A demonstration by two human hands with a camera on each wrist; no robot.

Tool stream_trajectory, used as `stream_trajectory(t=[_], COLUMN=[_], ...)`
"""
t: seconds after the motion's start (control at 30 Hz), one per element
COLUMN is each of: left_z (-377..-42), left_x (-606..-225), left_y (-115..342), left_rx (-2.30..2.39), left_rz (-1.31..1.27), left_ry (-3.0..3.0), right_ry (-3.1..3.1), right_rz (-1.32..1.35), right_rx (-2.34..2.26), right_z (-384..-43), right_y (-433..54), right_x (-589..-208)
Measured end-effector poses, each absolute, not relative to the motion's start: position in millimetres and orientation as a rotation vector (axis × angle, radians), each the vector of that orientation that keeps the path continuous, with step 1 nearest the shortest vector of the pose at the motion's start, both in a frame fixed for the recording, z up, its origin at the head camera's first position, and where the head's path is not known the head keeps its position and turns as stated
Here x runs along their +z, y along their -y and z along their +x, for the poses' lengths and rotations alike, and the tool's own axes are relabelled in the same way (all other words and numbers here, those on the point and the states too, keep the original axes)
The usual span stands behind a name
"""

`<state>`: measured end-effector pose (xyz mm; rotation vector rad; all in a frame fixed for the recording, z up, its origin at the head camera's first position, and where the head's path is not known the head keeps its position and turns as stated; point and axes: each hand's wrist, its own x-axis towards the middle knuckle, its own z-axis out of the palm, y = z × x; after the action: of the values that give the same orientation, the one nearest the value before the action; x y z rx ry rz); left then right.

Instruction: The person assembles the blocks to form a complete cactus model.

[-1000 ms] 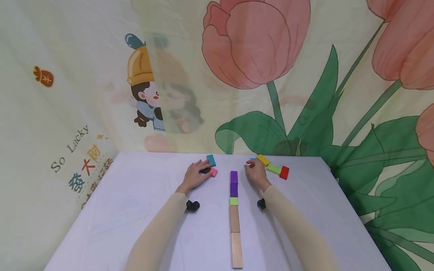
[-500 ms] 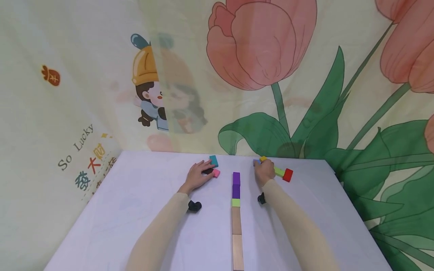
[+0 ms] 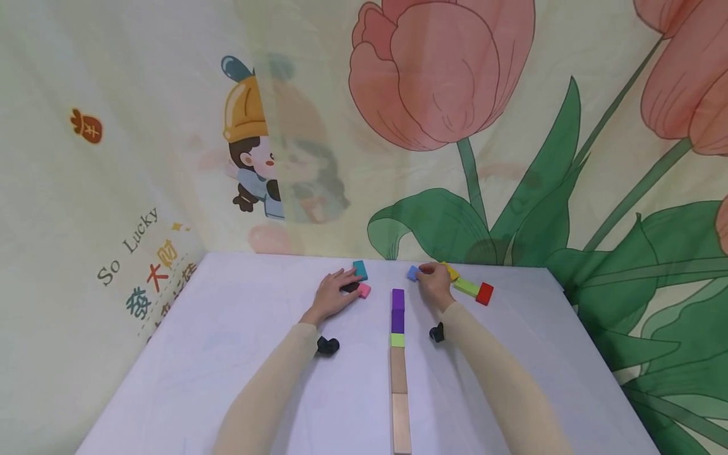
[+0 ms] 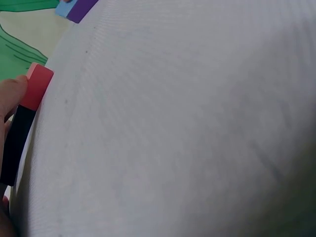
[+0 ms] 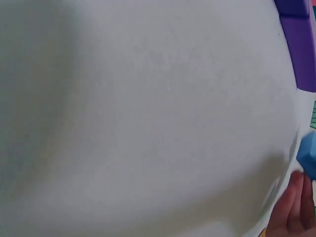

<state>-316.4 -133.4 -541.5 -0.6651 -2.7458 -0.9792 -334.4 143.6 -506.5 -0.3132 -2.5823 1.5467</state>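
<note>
The block row (image 3: 399, 371) is laid! Right of its far end, the right hand (image 3: 435, 285) pinches a blue block (image 3: 412, 273); yellow block (image 3: 453, 272), lime block (image 3: 466, 287), red block (image 3: 485, 294) remain loose. Left of it: teal block (image 3: 361, 270), pink block (image 3: 364, 290), black block (image 3: 349, 287) under the loosely spread left hand (image 3: 330, 296).

Both arms wear long, plain sleeves of pale beige cloth; the left sleeve (image 3: 267, 388) and the right sleeve (image 3: 497, 373) match in colour, each broadening from a narrow cuff. Beside each wrist, on the side facing the other arm, sits a small black fitting: the left fitting (image 3: 328, 345) is rounded and lobed, the right fitting (image 3: 436, 332) more angular, finer detail too small to read. Left grip (image 3: 334, 291) and right grip (image 3: 435, 284) are bare.
</note>
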Motion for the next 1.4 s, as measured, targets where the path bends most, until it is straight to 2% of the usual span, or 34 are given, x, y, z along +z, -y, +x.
stream_trajectory(t=[0.23,1.4], left_z=[-314.4,-315.9], left_x=[-538.3,-540.1], left_y=[132.8,132.8], left_rx=[-0.998,-0.977], left_rz=[-0.661,-0.642], left_ry=[2.752,2.771], right_ry=[2.777,2.884], right_rz=[-0.171,-0.008], right_rx=[1.694,1.543], right_z=[-335.1,-332.4], right_y=[-132.5,-123.6], right_x=[-504.2,-512.5])
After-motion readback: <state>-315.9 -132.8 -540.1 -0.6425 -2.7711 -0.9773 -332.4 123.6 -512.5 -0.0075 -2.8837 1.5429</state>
